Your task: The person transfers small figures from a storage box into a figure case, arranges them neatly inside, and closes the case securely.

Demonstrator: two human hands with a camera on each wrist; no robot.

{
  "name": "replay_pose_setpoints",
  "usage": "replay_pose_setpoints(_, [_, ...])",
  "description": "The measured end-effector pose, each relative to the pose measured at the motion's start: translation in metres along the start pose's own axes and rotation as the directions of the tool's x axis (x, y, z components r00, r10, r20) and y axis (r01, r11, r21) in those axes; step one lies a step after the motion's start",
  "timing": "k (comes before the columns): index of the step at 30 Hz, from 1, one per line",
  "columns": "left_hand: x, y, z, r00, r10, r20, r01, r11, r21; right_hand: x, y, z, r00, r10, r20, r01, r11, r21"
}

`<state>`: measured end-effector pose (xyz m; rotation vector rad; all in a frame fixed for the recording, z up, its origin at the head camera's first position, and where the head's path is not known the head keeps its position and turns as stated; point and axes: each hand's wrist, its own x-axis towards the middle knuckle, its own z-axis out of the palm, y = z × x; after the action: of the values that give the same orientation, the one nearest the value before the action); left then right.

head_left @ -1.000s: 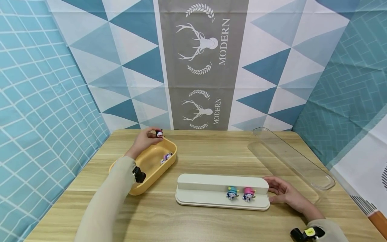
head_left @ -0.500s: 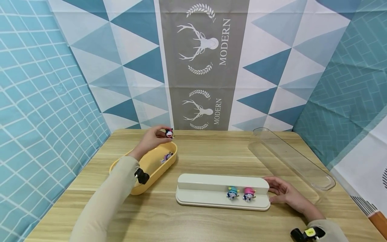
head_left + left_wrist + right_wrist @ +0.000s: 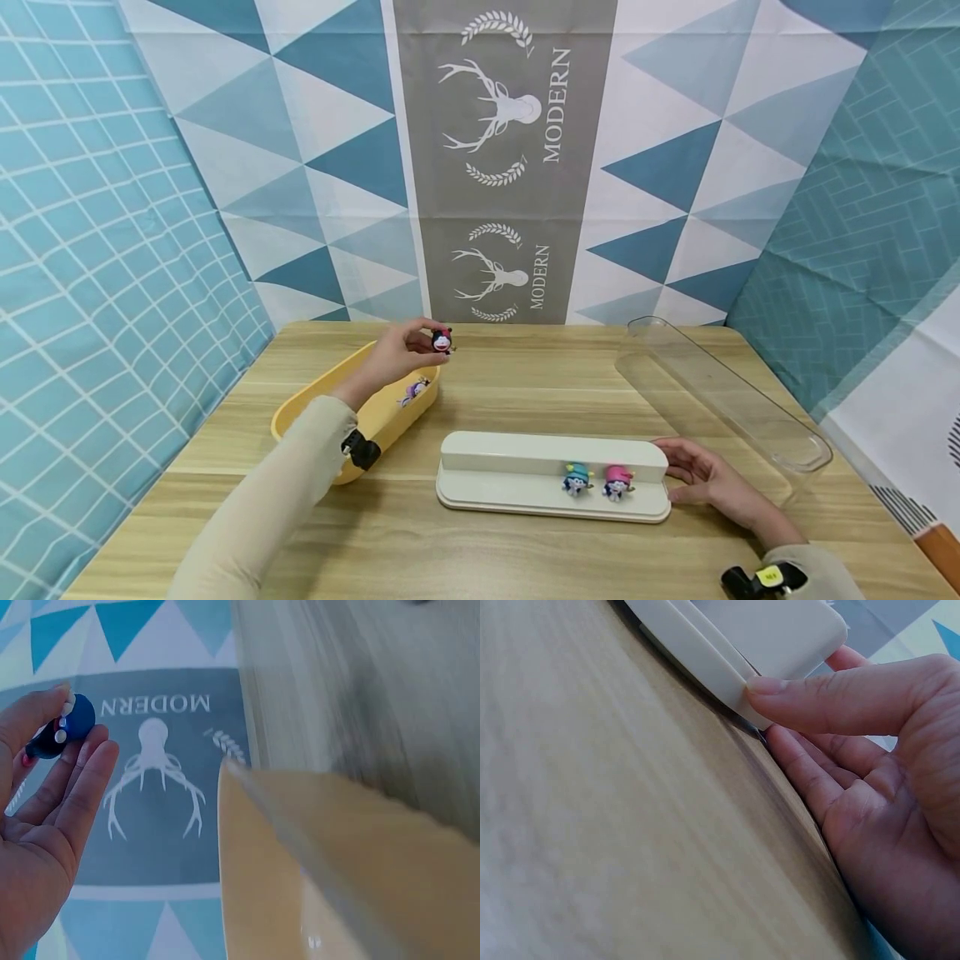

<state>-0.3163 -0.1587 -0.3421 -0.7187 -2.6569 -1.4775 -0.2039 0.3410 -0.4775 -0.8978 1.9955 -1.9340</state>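
Note:
My left hand pinches a small figurine with a black-and-red head between thumb and fingers, above the far end of the yellow tray. In the left wrist view the figurine shows its dark blue back. My right hand grips the right end of a cream stepped display stand; in the right wrist view the thumb presses its edge while fingers curl beside it. On the stand's lower step stand a teal-hatted figurine and a pink-hatted figurine.
The yellow tray, partly hidden by the left arm, has a purple-and-white figurine lying inside. A long clear plastic cover rests on the right of the wooden table. Patterned cloth walls enclose the back and sides.
My left hand has moved right with the black-and-red figurine, from over the tray's far rim to just past its right corner. The right hand and the stand have stayed still.

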Motion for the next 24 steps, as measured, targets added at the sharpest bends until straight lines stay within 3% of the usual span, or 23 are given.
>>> replay_pose_setpoints(8, [-0.001, 0.006, 0.017, 0.998, 0.057, 0.025, -0.057, 0.998, -0.006, 0.0, 0.0, -0.001, 1.0, -0.001, -0.004, 0.001, 1.0, 0.004])
replay_pose_setpoints(13, [-0.003, 0.01, 0.027, 0.998, 0.062, 0.022, -0.062, 0.998, -0.023, -0.001, 0.001, -0.001, 1.0, -0.004, 0.003, 0.004, 1.0, 0.004])
replay_pose_setpoints(18, [-0.002, 0.01, 0.039, 0.998, 0.059, 0.021, -0.058, 0.997, -0.051, -0.001, 0.001, -0.001, 1.0, -0.006, -0.002, 0.006, 1.0, 0.002])
replay_pose_setpoints(24, [-0.004, 0.014, 0.052, 0.999, 0.017, 0.039, -0.011, 0.988, -0.155, 0.0, 0.001, -0.001, 1.0, -0.002, -0.002, 0.002, 1.0, -0.001])
